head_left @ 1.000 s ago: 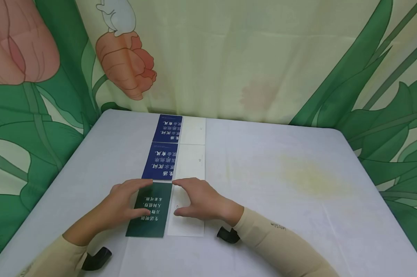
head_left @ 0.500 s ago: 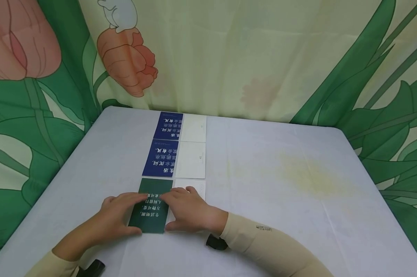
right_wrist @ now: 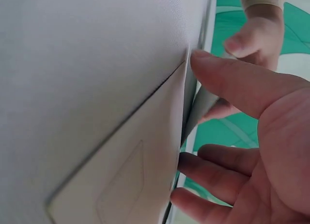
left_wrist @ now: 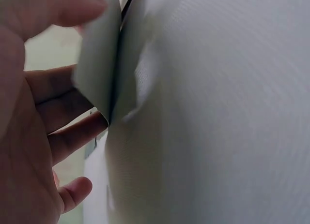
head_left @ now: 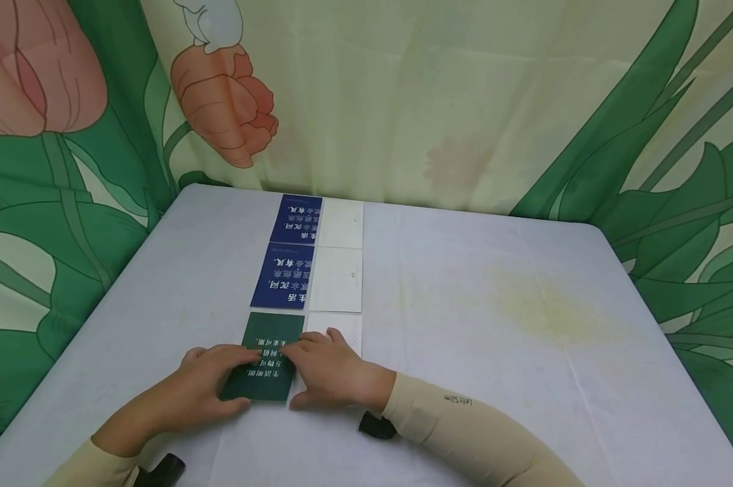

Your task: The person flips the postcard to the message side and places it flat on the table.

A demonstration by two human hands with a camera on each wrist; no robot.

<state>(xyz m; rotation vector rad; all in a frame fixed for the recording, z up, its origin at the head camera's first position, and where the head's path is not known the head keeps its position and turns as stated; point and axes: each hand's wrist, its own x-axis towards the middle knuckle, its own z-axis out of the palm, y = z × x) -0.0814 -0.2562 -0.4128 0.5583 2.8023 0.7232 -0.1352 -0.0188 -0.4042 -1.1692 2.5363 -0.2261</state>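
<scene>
A dark green card (head_left: 270,329) with white printed characters lies in the nearest row, its left part tilted up off the table. My left hand (head_left: 202,385) grips that raised side, thumb at the near edge and fingers at the left; the lifted card (left_wrist: 99,54) shows between them in the left wrist view. My right hand (head_left: 332,368) rests over the neighbouring white card (head_left: 342,325), fingers relaxed and reaching to the green card's right edge. In the right wrist view the thumb touches the corner of the white card (right_wrist: 131,161), which bears a faint printed outline.
Behind stand two more rows, each a blue card (head_left: 281,276) beside a white card (head_left: 336,279), lying flat. A white cloth covers the table (head_left: 463,325). A patterned curtain (head_left: 403,101) hangs along its far edge. Black devices (head_left: 377,426) sit under both wrists.
Both hands have moved nearer and leftward to the green card's sides. The green card's left near corner has come up off the table in the left hand.
</scene>
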